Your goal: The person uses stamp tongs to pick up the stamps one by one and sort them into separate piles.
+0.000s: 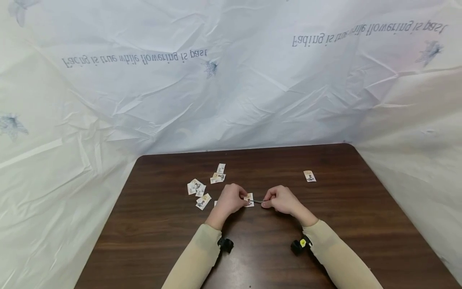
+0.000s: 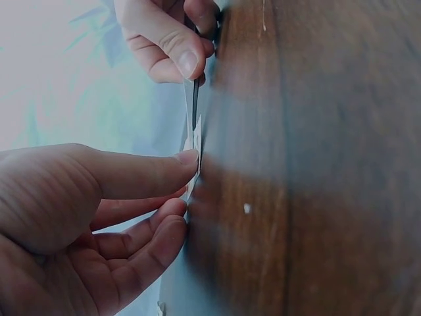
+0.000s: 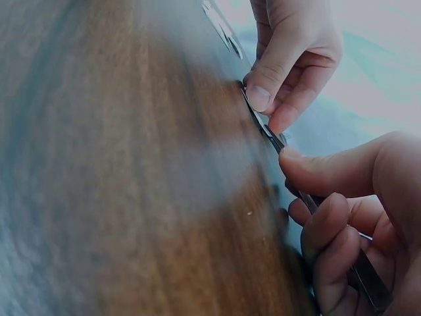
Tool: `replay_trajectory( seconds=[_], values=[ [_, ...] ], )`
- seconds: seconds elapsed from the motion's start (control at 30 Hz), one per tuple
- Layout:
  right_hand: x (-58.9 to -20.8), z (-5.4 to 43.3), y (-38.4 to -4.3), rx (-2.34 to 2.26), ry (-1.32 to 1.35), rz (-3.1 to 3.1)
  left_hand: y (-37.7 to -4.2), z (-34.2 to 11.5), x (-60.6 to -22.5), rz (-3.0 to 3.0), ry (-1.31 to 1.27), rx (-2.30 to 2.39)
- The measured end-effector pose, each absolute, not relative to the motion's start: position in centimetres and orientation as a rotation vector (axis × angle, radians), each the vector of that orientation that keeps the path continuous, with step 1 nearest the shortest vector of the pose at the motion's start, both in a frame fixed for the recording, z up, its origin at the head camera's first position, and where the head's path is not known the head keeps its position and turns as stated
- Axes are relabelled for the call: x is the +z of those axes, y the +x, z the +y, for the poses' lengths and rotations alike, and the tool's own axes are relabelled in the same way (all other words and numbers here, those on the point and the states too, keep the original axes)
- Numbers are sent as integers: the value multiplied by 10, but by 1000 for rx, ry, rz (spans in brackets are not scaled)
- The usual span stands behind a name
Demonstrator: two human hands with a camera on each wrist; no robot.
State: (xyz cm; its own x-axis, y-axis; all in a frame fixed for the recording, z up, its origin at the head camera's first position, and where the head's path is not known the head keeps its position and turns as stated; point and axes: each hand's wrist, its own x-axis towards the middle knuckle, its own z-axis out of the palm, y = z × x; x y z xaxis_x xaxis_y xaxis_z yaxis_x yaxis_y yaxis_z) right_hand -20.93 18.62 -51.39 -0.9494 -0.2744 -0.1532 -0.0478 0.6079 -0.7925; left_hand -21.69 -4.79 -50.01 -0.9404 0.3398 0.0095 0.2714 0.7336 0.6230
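Observation:
My left hand (image 1: 231, 198) pinches the left edge of a small printed card (image 1: 250, 196) near the middle of the table, its thumb on top. The right hand (image 1: 283, 200) holds a pair of metal tweezers (image 3: 370, 280) between thumb and curled fingers. In the left wrist view the tweezers' two slim arms (image 2: 191, 99) point at the card, and their tips reach its surface beside my left thumb. The card lies tilted and close over the wood in that view, partly hidden by the left thumb.
Several similar cards (image 1: 195, 186) lie overlapping to the left, with more cards (image 1: 218, 177) behind them. A single card (image 1: 309, 176) lies at the right. Brown wooden table (image 1: 159, 249) spreads around; a white printed sheet (image 1: 231, 100) hangs behind its far edge.

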Motion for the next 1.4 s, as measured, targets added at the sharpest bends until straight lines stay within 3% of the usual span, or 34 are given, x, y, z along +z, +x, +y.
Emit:
replay_trajectory(
  seconds=[0.6, 1.4],
  values=[
    [-510, 191, -208, -1355, -201, 2526, -216, -48, -497, 2812, 492, 1015],
    [-507, 232, -217, -1418, -178, 2523, -216, -49, -498, 2814, 482, 1048]
  ],
)
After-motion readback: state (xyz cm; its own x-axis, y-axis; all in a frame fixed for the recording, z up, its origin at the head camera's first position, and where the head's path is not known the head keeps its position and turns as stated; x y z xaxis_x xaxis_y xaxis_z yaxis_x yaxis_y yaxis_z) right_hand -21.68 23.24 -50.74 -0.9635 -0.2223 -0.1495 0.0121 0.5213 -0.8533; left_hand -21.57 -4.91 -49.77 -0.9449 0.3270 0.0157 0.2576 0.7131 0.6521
